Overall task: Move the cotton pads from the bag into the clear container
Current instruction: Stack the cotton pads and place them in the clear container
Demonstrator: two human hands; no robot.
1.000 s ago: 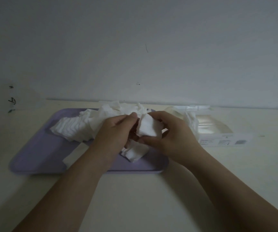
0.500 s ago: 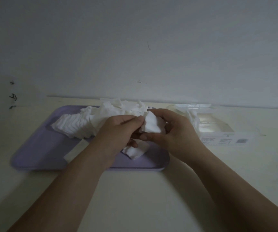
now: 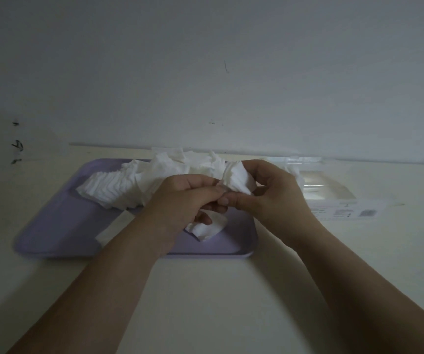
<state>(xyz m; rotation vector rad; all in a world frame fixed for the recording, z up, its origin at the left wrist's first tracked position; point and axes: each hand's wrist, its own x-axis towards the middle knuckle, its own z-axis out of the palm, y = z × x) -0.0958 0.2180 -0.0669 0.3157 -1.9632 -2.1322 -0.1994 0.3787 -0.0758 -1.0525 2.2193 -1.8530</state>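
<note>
Presently, at centre frame: right hand [image 3: 276,200], fingers curled, with the thumb below and the fingertips above pinching a small stack of cotton pads [image 3: 239,178], which is held up over the far right part of the tray. Left hand [image 3: 186,198], touching the right at the fingertips, fingers curled inward, with thumb and forefinger closed on the lower left edge of the same stack; the remaining fingers fold under the palm, and what they touch cannot be told. Large pile of cotton pads [image 3: 129,185], white, fanned and partly tumbled, lies across the far half of the tray, left of centre and behind both hands. Loose pads [image 3: 206,229], a few, lie on the tray directly beneath the left hand, apart from the pile. Lilac tray [image 3: 57,226], flat and rectangular, sits left of centre on the table. Pale translucent strip [image 3: 110,229] lies on the tray beside the left forearm, possibly the bag, though the dim view does not settle it. Clear container [image 3: 333,191], right of centre, rests on the table just beside the tray's right edge, partly behind the right hand, with a white printed label along its near face. Cream table [image 3: 206,297] fills the lower frame. Grey-white wall [image 3: 231,72], with small dark marks, fills the upper frame.
</note>
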